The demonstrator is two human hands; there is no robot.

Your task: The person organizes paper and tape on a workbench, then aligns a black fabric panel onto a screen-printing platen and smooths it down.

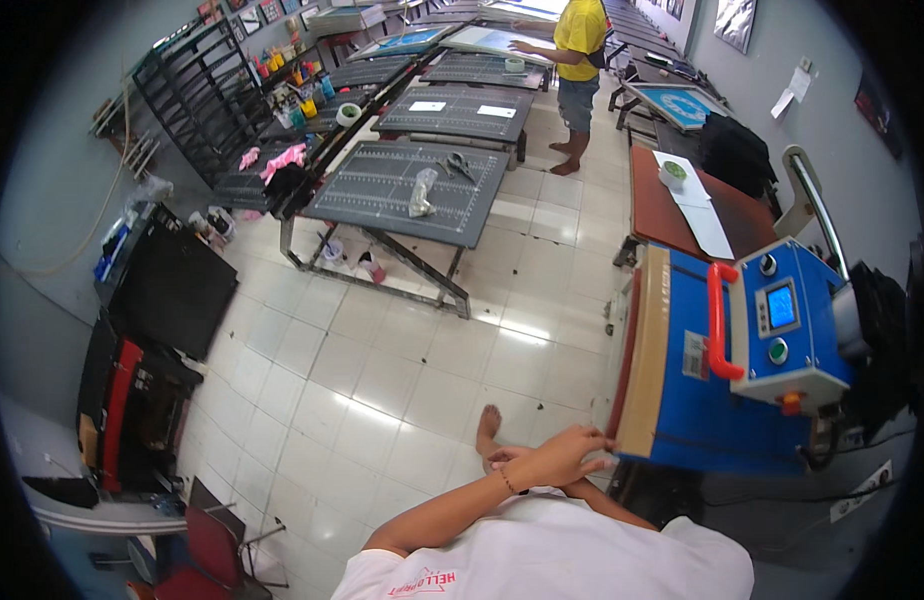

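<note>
My forearms cross in front of my white shirt. My left hand (570, 456) reaches over to the right, its fingers apart and holding nothing. Its fingertips come up to the near left edge of a blue heat press (672, 410); whether they touch it I cannot tell. Beneath my left wrist, which wears a thin dark bracelet (508, 482), my right hand (506, 457) points left. The part of it that shows has loosely extended fingers and nothing in them; the rest is hidden. The press carries a red handle (720, 320) and a control box (792, 320) with a lit screen.
Ahead stands a dark printing table (382, 190) with scissors (457, 166) and a clear plastic bag (422, 192) on it. Farther back, a person in a yellow shirt (580, 30) works at a frame. A red chair (214, 550) is at lower left, black cabinets (167, 280) above it.
</note>
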